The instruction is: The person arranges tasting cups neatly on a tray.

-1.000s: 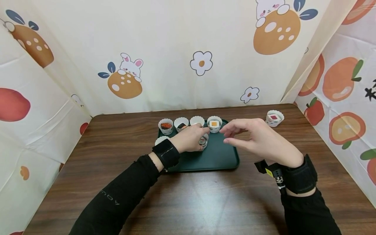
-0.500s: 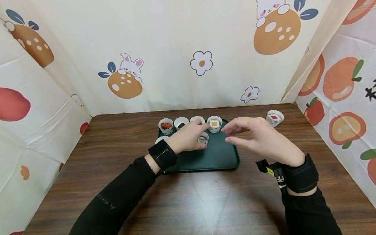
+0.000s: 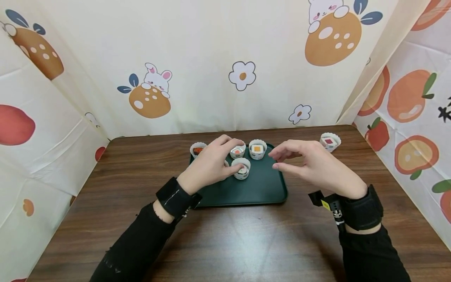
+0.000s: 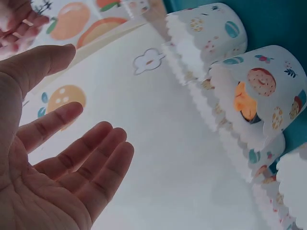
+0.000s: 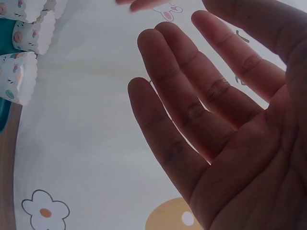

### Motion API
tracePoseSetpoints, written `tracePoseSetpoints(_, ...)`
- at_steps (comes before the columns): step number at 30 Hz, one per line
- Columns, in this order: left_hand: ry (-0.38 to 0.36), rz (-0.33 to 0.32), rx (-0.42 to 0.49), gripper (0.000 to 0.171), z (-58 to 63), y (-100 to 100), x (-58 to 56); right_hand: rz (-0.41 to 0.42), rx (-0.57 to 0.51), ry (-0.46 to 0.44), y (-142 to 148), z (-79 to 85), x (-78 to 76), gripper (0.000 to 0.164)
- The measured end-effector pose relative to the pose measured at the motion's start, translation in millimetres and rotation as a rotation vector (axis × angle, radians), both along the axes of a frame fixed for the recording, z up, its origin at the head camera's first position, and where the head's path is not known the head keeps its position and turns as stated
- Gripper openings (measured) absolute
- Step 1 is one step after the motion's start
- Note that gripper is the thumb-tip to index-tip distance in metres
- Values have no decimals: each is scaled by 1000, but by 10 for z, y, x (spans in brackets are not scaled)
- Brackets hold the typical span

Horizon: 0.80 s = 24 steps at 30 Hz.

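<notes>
My left hand hovers over the left half of the dark green tray, fingers spread and holding nothing. Its thumb overlaps the edge of a front paper cup holding a pale roll; contact cannot be told. In the left wrist view the palm faces the camera, away from a printed paper cup with an orange-topped piece inside. To the right of the tray, my right hand is held in the air with loosely bent fingers and nothing in it. The left hand hides some cups behind and below it.
Along the tray's back edge stand a cup with a red-orange filling, a cup with an orange-centred roll and a cup with a yellow-centred square. Another paper cup with a red-centred piece stands on the wooden table, back right.
My left hand has let go of the front cup and moved left and up, its fingers opening. That cup now stands uncovered on the tray. My right hand has barely shifted.
</notes>
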State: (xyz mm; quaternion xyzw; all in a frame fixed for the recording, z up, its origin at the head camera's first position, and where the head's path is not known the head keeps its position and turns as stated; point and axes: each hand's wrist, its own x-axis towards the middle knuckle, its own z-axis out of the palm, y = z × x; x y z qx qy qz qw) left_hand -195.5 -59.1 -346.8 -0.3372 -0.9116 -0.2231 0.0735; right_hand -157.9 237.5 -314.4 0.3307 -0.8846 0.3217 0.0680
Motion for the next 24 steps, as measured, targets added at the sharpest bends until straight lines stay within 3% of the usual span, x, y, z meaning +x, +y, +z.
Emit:
tracePoseSetpoints(8,97,53,83,48,5,-210,182,-8,10,0,-1,-13,-1,25)
tracePoseSetpoints(15,81,105,101,54,-19,-407,342,-42,43,25,7,-30,-3,31)
tracePoseSetpoints(24,50,121,75,65,-53,-566,476,-128,108,-55,132,-89,-88,48)
